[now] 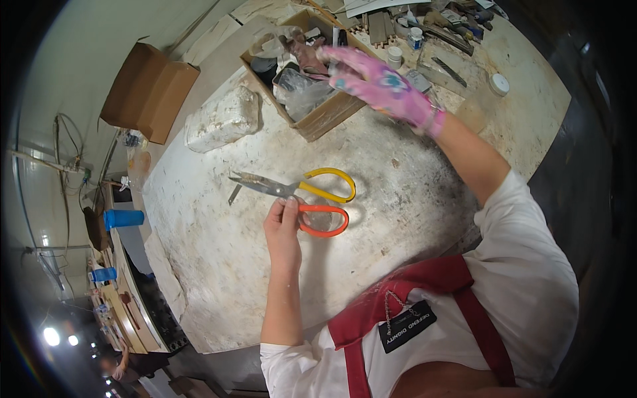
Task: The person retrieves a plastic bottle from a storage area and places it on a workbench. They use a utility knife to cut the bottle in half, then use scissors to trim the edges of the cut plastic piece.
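My left hand (283, 229), bare, pinches a pair of scissors (275, 188) near the pivot, at the red handle. The scissors have one yellow and one red loop, and their blades point left, above the table. A short grey metal strip (234, 194) shows beside the blade tips; I cannot tell whether it touches them. My right hand (391, 86), in a pink patterned glove, reaches over the right edge of an open cardboard box (318, 123). Its fingers are spread and slightly blurred, with nothing seen between them. Clear plastic bags (305, 96) and a brownish cloth-like item (307, 56) lie in the box.
Left of the box lies a whitish wrapped block (223, 119), with an open brown carton (149, 89) beyond it. White-lidded jars (498, 84), a dark blade (449, 71) and assorted tools (448, 36) occupy the far right. A person (123, 368) appears at the lower left.
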A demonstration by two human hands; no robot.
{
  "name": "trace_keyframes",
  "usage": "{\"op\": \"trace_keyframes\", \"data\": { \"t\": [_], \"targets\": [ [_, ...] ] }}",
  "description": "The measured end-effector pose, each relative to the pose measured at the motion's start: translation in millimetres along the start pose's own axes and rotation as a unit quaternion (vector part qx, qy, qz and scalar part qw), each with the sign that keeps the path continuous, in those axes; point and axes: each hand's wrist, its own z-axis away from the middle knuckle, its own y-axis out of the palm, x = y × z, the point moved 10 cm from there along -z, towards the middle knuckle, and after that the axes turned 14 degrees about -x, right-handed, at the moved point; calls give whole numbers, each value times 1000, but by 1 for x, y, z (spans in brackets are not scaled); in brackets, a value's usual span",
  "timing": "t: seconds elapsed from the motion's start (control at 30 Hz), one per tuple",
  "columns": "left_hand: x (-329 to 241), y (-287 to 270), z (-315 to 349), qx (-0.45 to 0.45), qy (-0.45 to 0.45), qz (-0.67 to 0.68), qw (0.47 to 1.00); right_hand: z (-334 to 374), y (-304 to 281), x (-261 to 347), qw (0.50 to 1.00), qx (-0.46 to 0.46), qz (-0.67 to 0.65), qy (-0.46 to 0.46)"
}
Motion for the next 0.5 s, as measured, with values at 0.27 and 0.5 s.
{"op": "trace_keyframes", "data": {
  "t": [0.27,0.5],
  "targets": [
    [123,80,63,176,-100,-87,975,101,25,18,512,-4,-738,440],
    [50,100,82,136,295,-386,863,136,-7,14,488,-77,-743,451]
  ]
}}
